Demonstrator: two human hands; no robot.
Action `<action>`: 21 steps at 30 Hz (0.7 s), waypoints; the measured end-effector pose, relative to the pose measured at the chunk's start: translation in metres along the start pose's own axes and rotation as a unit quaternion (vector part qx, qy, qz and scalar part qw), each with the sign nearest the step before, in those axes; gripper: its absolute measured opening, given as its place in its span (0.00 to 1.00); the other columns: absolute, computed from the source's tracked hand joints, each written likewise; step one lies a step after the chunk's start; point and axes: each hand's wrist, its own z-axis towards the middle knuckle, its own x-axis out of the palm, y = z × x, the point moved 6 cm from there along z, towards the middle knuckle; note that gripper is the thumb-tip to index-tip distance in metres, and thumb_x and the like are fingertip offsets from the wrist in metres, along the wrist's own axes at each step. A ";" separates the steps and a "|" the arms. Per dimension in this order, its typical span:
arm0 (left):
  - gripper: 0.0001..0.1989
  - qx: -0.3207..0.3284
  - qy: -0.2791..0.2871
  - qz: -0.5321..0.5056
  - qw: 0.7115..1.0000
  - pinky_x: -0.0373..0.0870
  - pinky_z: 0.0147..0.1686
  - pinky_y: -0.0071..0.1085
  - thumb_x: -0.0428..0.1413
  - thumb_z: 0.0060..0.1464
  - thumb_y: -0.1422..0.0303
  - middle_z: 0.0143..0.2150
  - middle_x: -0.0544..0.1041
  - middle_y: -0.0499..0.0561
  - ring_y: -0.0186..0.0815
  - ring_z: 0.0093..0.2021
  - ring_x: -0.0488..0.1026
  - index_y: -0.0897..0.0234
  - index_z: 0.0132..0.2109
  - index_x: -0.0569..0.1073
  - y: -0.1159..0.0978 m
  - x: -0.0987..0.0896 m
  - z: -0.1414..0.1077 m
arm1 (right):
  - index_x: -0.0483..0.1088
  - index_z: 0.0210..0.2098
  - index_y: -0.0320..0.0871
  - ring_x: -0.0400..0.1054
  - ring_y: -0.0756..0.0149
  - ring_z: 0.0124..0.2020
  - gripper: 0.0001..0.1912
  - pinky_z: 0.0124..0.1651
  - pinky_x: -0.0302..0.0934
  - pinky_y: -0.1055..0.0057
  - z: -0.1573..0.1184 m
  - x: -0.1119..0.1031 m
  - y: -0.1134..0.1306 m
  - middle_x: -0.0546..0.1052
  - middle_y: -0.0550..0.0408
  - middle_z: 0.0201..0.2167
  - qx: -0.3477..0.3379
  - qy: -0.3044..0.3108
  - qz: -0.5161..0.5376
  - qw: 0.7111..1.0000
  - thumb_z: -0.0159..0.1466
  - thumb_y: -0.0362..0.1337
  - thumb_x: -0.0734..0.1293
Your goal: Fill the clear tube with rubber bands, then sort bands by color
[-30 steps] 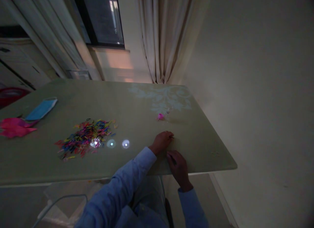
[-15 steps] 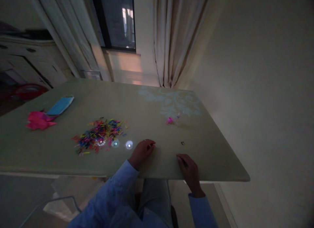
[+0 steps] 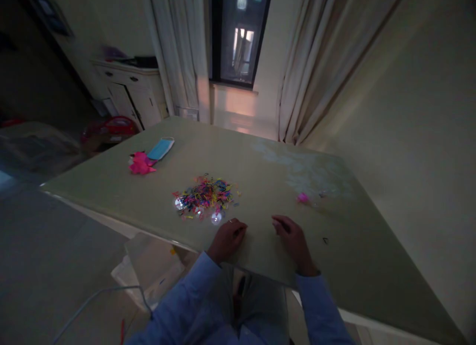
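From here, the left hand (image 3: pixel 227 238) curls just beside the colourful pile (image 3: pixel 207 195), the right hand (image 3: pixel 292 236) curls farther from it; whether either grips anything, I can't tell

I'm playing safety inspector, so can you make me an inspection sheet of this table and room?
Surface: greyish-green tabletop, pale floral pattern at far right.
Job's things: heap of small multicoloured strips; small dark bent piece beyond the right hand.
Clutter: crumpled bright-pink item beside blue-and-white face mask; small magenta item farther right.
Hands: left hand and right hand apart, fingers curled; whether they hold anything is unclear.
Cables: thin grey curved line, lower left; cable or tube, can't tell.
Surroundings: black-framed window, beige cloth curtains, white wooden cabinet, red container.
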 end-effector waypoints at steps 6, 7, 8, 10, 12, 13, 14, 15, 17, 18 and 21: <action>0.10 0.004 0.004 -0.011 1.000 0.69 0.42 0.33 0.51 0.58 0.72 0.38 0.78 0.56 0.38 0.39 0.74 0.65 0.41 0.78 -0.002 0.003 0.002 | 0.78 0.44 0.40 0.71 0.66 0.30 0.15 0.36 0.65 0.71 0.069 0.102 0.063 0.80 0.51 0.33 -0.118 0.138 -0.019 0.983 0.62 0.39 0.65; 0.10 0.006 0.009 -0.005 1.000 0.69 0.42 0.33 0.52 0.57 0.73 0.38 0.79 0.56 0.39 0.40 0.74 0.65 0.41 0.78 -0.001 0.004 0.002 | 0.78 0.44 0.39 0.70 0.66 0.29 0.15 0.35 0.64 0.71 0.077 0.117 0.069 0.79 0.52 0.31 -0.129 0.161 -0.046 0.977 0.62 0.37 0.65; 0.11 0.006 0.012 0.001 1.000 0.69 0.42 0.34 0.52 0.57 0.74 0.39 0.79 0.56 0.39 0.40 0.74 0.65 0.42 0.78 -0.001 0.005 0.002 | 0.78 0.45 0.39 0.69 0.67 0.28 0.15 0.35 0.63 0.71 0.084 0.130 0.073 0.79 0.53 0.30 -0.140 0.180 -0.072 0.971 0.61 0.36 0.65; 0.11 0.004 0.016 0.009 1.000 0.69 0.42 0.34 0.52 0.56 0.75 0.39 0.80 0.55 0.40 0.40 0.74 0.65 0.42 0.78 0.000 0.006 0.001 | 0.78 0.46 0.38 0.69 0.66 0.30 0.15 0.37 0.62 0.71 0.094 0.151 0.081 0.80 0.51 0.32 -0.161 0.206 -0.115 0.958 0.61 0.35 0.66; 0.12 0.004 0.015 0.010 1.000 0.68 0.42 0.34 0.52 0.55 0.75 0.39 0.80 0.55 0.40 0.40 0.74 0.65 0.43 0.78 0.001 0.007 0.001 | 0.79 0.45 0.39 0.70 0.65 0.33 0.14 0.39 0.61 0.71 0.101 0.166 0.085 0.80 0.50 0.35 -0.174 0.220 -0.132 0.951 0.60 0.35 0.68; 0.12 0.005 0.014 0.008 1.000 0.68 0.42 0.34 0.52 0.55 0.75 0.39 0.80 0.55 0.40 0.40 0.74 0.65 0.42 0.78 0.001 0.007 0.001 | 0.80 0.43 0.40 0.70 0.65 0.34 0.13 0.40 0.61 0.71 0.103 0.172 0.085 0.81 0.50 0.36 -0.177 0.225 -0.135 0.949 0.60 0.34 0.69; 0.12 0.007 0.014 0.005 1.000 0.68 0.41 0.33 0.52 0.55 0.75 0.39 0.80 0.55 0.40 0.39 0.74 0.65 0.42 0.78 0.001 0.007 0.001 | 0.80 0.41 0.41 0.70 0.64 0.35 0.11 0.41 0.60 0.71 0.105 0.176 0.085 0.81 0.50 0.36 -0.179 0.230 -0.136 0.947 0.59 0.34 0.69; 0.11 0.009 0.014 0.002 1.000 0.68 0.41 0.33 0.52 0.55 0.75 0.39 0.80 0.55 0.40 0.39 0.74 0.65 0.42 0.78 0.001 0.008 0.001 | 0.81 0.39 0.43 0.71 0.64 0.35 0.10 0.41 0.60 0.72 0.107 0.179 0.085 0.81 0.51 0.36 -0.179 0.235 -0.138 0.945 0.59 0.34 0.69; 0.11 0.010 0.015 -0.004 1.000 0.68 0.41 0.33 0.51 0.55 0.75 0.39 0.80 0.55 0.40 0.39 0.74 0.65 0.41 0.78 0.001 0.009 0.001 | 0.81 0.36 0.44 0.71 0.64 0.36 0.09 0.41 0.59 0.72 0.110 0.183 0.083 0.81 0.53 0.34 -0.178 0.240 -0.139 0.944 0.58 0.33 0.69; 0.11 0.009 0.014 -0.007 1.000 0.68 0.41 0.33 0.51 0.55 0.76 0.39 0.80 0.55 0.40 0.39 0.74 0.66 0.41 0.78 0.002 0.009 0.001 | 0.81 0.35 0.44 0.71 0.64 0.36 0.08 0.42 0.59 0.72 0.111 0.184 0.083 0.81 0.53 0.34 -0.177 0.239 -0.137 0.945 0.58 0.32 0.69; 0.12 0.006 0.009 -0.017 1.000 0.68 0.42 0.33 0.52 0.54 0.76 0.38 0.80 0.55 0.40 0.39 0.74 0.66 0.42 0.78 0.002 0.009 0.002 | 0.81 0.34 0.43 0.71 0.63 0.38 0.08 0.44 0.60 0.70 0.113 0.181 0.080 0.81 0.51 0.35 -0.171 0.223 -0.118 0.953 0.58 0.33 0.69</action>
